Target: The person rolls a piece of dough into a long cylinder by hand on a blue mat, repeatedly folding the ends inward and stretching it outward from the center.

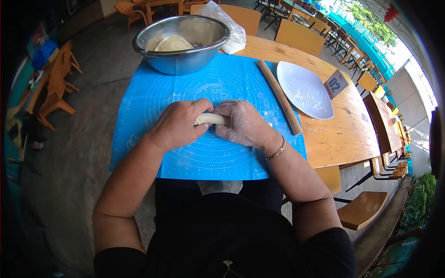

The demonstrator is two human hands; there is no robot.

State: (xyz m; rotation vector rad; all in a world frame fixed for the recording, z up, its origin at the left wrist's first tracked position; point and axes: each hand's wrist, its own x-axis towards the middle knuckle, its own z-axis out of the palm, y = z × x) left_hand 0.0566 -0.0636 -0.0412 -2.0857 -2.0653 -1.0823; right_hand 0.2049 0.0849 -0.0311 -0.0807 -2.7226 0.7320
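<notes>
While pinched between left hand (180, 121) and right hand (243, 123), visible as a short pale dough roll (212, 119) near the middle of the blue pastry mat (222, 172), just below a flour patch (213, 90) on the printed circles; cannot tell whether lying on the surface or lifted slightly. Held at its left end by left hand, with fingers drawn in narrow, thumb on the near side and the rest on the far side. Held farther right by right hand, with fingers curled in around the roll and coated in flour; mostly hidden there, with a pale bit showing past the hand's outer edge. Worn on the right wrist: gold-coloured bracelet (277, 149). Placed at the mat's far left: steel mixing bowl (178, 65), with a pale rounded mass (174, 44) inside, too shaded to name. Set just beside the bowl, to its right: clear plastic bag (232, 34) with white contents. Laid at a slant along the mat's right side: wooden rolling pin (280, 99). Placed just beside it, on the wooden tabletop (345, 134): white plate (301, 74), dusted with flour. Standing next to the plate: number sign (336, 84) reading 02. Spread around farther off: orange chairs (55, 102) at left, wooden chairs (363, 211) at right.
</notes>
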